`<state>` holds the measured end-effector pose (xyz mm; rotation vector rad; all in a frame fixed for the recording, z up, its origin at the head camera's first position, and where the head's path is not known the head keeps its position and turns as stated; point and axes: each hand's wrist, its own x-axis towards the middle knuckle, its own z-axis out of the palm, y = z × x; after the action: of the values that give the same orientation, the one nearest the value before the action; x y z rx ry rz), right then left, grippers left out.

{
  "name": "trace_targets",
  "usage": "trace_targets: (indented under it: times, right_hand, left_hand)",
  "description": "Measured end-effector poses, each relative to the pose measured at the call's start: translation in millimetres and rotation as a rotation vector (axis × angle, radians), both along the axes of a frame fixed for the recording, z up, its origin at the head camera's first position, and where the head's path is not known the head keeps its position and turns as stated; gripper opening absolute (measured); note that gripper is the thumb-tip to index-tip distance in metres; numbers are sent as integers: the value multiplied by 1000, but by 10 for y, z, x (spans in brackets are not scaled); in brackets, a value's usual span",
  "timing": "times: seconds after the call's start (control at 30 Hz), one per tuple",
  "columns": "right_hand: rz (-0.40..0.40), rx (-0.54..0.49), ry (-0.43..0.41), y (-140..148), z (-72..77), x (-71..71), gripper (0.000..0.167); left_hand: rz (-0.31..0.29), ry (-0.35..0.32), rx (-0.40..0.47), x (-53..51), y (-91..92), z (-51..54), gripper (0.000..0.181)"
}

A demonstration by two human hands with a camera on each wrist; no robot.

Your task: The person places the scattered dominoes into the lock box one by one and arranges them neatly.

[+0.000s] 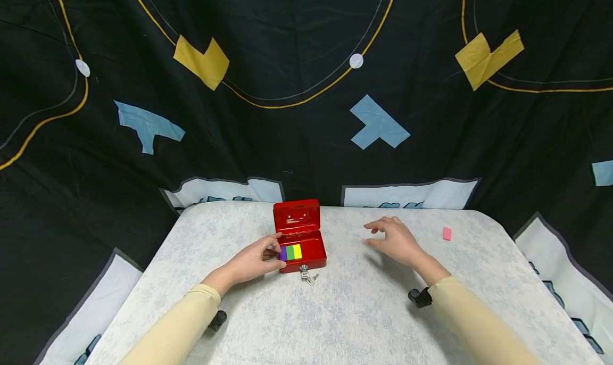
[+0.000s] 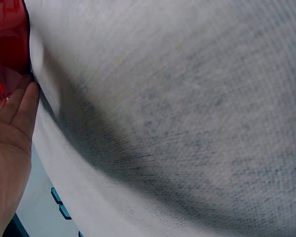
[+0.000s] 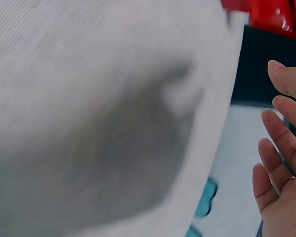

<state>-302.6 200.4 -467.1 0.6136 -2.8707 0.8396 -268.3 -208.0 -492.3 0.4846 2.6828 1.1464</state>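
An open red cash box (image 1: 313, 250) stands at the table's middle, its lid (image 1: 297, 216) tipped back. Inside, at the left, purple (image 1: 283, 254), green (image 1: 290, 252) and yellow (image 1: 297, 251) blocks sit side by side. My left hand (image 1: 251, 259) holds the box's left side, the thumb at the front corner and the index finger towards the back. In the left wrist view, fingers (image 2: 25, 109) touch the red wall. To the right of the box, my right hand (image 1: 395, 241) hovers over the table with bent, spread fingers and holds nothing. A small pink block (image 1: 447, 233) lies beyond it.
A padlock (image 1: 304, 272) with keys (image 1: 311, 280) hangs at the box's front. Pale patterned cloth covers the table (image 1: 306, 328). Behind it hangs a dark curtain (image 1: 297, 157) with yellow and blue tape pieces.
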Motion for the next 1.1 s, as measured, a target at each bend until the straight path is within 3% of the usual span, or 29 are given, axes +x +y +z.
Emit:
trace_targets:
  times: [0.27, 0.47, 0.87, 1.1]
  right_hand:
    - [-87, -12, -83, 397, -88, 37, 45]
    - [-136, 16, -91, 646, -135, 29, 45]
    - [-239, 35, -190, 1154, -242, 52, 49]
    - [-327, 9, -215, 1459, -296, 109, 55]
  left_hand:
    - [1, -4, 0, -5, 3, -8, 37]
    - [-2, 0, 14, -1, 3, -10, 37]
    - [-2, -1, 14, 14, 7, 6, 36]
    - [-2, -8, 15, 5, 9, 0, 37]
